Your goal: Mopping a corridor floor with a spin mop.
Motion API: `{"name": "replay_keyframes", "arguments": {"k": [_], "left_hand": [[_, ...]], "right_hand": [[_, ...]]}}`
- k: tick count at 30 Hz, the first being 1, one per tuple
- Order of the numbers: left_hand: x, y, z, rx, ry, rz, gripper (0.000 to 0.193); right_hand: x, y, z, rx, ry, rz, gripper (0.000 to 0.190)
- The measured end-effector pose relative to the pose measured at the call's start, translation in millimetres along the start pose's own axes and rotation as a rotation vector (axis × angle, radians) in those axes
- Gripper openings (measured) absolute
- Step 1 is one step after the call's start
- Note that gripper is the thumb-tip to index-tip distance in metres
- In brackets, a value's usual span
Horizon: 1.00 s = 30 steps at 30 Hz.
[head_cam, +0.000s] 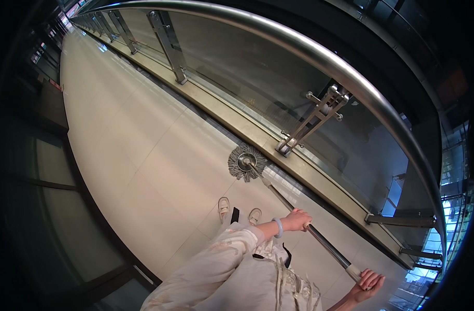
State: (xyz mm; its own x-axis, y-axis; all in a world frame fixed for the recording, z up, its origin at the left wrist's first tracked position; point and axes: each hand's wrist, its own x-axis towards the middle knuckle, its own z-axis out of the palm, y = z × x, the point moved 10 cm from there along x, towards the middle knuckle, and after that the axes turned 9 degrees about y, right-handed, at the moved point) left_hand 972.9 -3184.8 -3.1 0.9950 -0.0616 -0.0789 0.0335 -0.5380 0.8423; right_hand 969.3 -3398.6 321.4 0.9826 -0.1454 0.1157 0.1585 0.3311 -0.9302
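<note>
A string mop with a round grey head (244,162) rests on the tiled floor, against the dark strip below the balustrade's ledge. Its metal handle (327,245) slants from the head down to the lower right. Around the middle of the handle is my left hand (296,220), with a pale bangle (277,228) on the wrist. My right hand (371,285) grips the pale end of the handle, near the lower right of the view. The metal disc on top of the mop head faces up.
Along the right runs a glass balustrade with a steel handrail (299,42), steel posts (169,48) and a stone ledge (221,118). Light floor tiles (143,144) stretch down a corridor to the upper left. A dark-framed glass wall (54,202) borders the left side. My shoes (223,206) stand below the mop head.
</note>
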Motion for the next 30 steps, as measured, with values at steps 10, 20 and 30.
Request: {"name": "replay_keyframes", "arguments": {"k": [10,20,30], "left_hand": [[-69,-145,-126,0.202,0.520,-0.349,0.023],[-346,-246,-123,0.125,0.810,-1.051,0.023],[-492,-224,-30,0.045,1.164,-1.272,0.025]], "right_hand": [[-18,131,125,0.006,-0.393,0.268,0.040],[-148,250,279,-0.021,-1.105,0.721,0.046],[-274,265,292,-0.151,-1.498,0.945,0.044]]}}
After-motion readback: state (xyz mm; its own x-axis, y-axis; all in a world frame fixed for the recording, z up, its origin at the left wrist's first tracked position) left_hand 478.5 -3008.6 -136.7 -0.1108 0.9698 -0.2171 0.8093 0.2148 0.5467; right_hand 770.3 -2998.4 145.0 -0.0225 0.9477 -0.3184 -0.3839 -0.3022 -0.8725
